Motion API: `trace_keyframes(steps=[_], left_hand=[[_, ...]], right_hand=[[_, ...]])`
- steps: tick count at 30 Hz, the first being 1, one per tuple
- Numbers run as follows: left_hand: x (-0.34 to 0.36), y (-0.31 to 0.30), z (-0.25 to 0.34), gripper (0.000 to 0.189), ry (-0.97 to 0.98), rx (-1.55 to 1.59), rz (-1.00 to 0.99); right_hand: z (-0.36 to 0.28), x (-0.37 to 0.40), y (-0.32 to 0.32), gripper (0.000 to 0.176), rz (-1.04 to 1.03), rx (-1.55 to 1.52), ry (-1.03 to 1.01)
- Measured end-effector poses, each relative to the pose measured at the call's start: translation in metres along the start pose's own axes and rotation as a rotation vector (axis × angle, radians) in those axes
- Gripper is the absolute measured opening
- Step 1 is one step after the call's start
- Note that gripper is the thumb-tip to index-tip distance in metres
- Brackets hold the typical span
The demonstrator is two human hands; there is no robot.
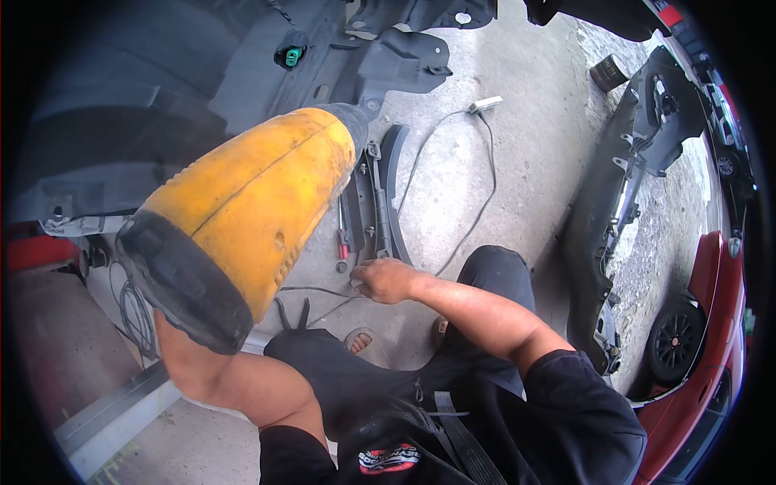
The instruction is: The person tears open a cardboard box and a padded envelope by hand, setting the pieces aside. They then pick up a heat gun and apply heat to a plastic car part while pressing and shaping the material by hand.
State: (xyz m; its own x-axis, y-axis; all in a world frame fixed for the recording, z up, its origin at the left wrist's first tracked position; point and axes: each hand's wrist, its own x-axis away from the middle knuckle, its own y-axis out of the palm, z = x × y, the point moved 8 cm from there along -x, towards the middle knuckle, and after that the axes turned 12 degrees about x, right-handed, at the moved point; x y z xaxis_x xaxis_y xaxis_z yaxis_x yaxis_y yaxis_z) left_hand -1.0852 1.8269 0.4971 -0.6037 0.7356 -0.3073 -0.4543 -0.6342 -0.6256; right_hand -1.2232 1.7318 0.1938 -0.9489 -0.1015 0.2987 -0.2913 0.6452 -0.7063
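Note:
Large in front of me is a yellow and black heat gun (255,202), its dark nozzle tilted up and to the right toward the dark bumper (174,89). My left hand (168,327) holds it from below; its fingers are hidden behind the black rear end. Lower down, above the floor, my right hand (383,280) is closed with curled fingers. Whatever is in it, if anything, I cannot make out. A dark cable (319,289) passes close beside that hand. Just beyond it lie a screwdriver with a red handle (343,246) and a long black trim piece (390,194).
A second black bumper part (594,242) lies along the right side, with a dark can (610,73) near its top. A cord with a white socket block (485,104) loops over the concrete. A red car (707,299) stands at far right. Pliers-like handles (293,314) show near my knee.

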Motion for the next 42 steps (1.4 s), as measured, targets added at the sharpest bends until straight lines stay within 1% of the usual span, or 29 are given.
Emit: trace_keyframes(steps=[1, 3, 4, 6, 9, 13, 15, 16, 18, 19, 21, 22, 24, 25, 27, 28, 30, 31, 33, 37, 40, 42], left_hand=[[-0.003, 0.001, 0.005, 0.042, 0.0, 0.0, 0.001], [-0.013, 0.011, 0.015, 0.041, -0.081, 0.056, -0.055], [-0.014, 0.011, 0.014, 0.041, -0.08, 0.057, -0.055], [-0.015, 0.005, 0.009, 0.041, -0.12, -0.026, 0.022], [-0.01, -0.001, 0.001, 0.04, -0.133, -0.06, -0.008], [-0.002, -0.003, -0.002, 0.038, -0.127, 0.003, -0.01], [-0.006, 0.003, 0.011, 0.038, -0.032, -0.1, -0.075], [-0.008, 0.004, 0.012, 0.038, -0.032, -0.101, -0.074], [-0.008, -0.005, 0.004, 0.039, -0.147, -0.004, 0.062], [-0.008, -0.008, 0.001, 0.039, -0.147, -0.004, 0.062], [-0.008, -0.015, -0.003, 0.055, -0.121, 0.05, 0.08], [-0.005, -0.017, -0.003, 0.055, -0.121, 0.05, 0.08], [-0.004, -0.018, -0.001, 0.056, -0.216, 0.131, 0.102], [-0.004, -0.019, 0.001, 0.056, -0.217, 0.131, 0.103], [0.0, -0.02, 0.003, 0.041, -0.221, 0.094, 0.084], [0.003, -0.023, 0.0, 0.041, -0.222, 0.094, 0.085], [0.009, -0.028, -0.008, 0.039, -0.216, -0.008, 0.061], [0.008, -0.027, -0.007, 0.039, -0.216, -0.007, 0.061], [0.006, -0.024, -0.003, 0.039, -0.204, -0.107, 0.043], [0.001, -0.022, 0.001, 0.04, -0.17, -0.099, 0.042], [0.003, -0.022, -0.002, 0.04, -0.122, -0.066, 0.002], [0.009, -0.024, -0.015, 0.04, -0.262, -0.045, -0.01]], right_hand=[[-0.001, 0.0, -0.001, 0.036, -0.014, -0.001, 0.012], [0.0, 0.001, 0.0, 0.036, -0.028, -0.001, 0.025], [0.0, 0.001, 0.0, 0.036, -0.016, -0.011, 0.021], [0.001, 0.001, 0.001, 0.036, -0.003, -0.021, 0.018], [0.001, 0.001, 0.001, 0.036, -0.004, -0.009, 0.023], [0.0, -0.001, 0.002, 0.036, -0.024, -0.007, 0.025], [0.0, -0.001, 0.004, 0.036, -0.026, -0.006, 0.025], [0.0, -0.001, 0.003, 0.036, -0.012, -0.007, 0.018], [-0.001, -0.001, 0.003, 0.036, 0.004, -0.008, 0.011], [0.0, -0.001, 0.004, 0.036, 0.004, -0.005, 0.013], [0.002, -0.001, 0.004, 0.036, 0.004, -0.001, 0.016], [0.002, -0.001, 0.005, 0.035, 0.002, 0.001, 0.015], [0.002, -0.002, 0.006, 0.035, -0.002, 0.003, 0.014], [0.002, -0.002, 0.006, 0.035, 0.0, 0.004, 0.013], [0.002, -0.002, 0.005, 0.035, 0.001, 0.005, 0.011], [0.001, -0.002, 0.004, 0.035, -0.01, 0.007, 0.016], [0.0, -0.002, 0.005, 0.034, -0.022, 0.009, 0.022], [0.001, -0.002, 0.005, 0.034, -0.018, 0.01, 0.019], [0.001, -0.002, 0.006, 0.034, -0.013, 0.012, 0.016], [0.001, -0.001, 0.004, 0.034, -0.011, 0.009, 0.022], [0.001, -0.001, 0.004, 0.034, -0.015, 0.008, 0.026], [0.001, -0.002, 0.004, 0.034, -0.012, 0.012, 0.027]])
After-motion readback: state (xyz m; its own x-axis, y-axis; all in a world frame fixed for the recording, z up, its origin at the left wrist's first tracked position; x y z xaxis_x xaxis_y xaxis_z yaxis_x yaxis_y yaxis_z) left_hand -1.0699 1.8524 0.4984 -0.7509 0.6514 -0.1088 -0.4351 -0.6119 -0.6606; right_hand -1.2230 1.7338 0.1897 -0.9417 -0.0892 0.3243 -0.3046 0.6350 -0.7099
